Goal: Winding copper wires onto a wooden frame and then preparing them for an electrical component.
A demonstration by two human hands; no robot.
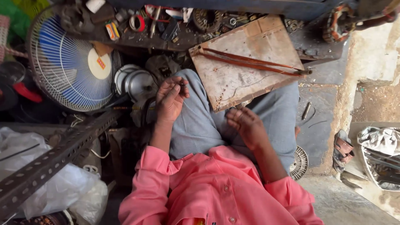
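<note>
I sit with grey trousers and a pink shirt, looking down at my lap. My left hand rests on my left knee, fingers curled around a small dark object pinched at the fingertips; what it is I cannot tell. My right hand hovers over my right thigh, fingers loosely bent and holding nothing. A worn wooden board lies across my right knee just beyond the right hand. Strands of copper wire stretch across the board to a nail at its right edge.
A table fan with blue blades and a white grille stands at left. A perforated metal angle bar crosses lower left over plastic bags. A cluttered shelf holds tools and coils. A sandal and a small fan guard lie at right.
</note>
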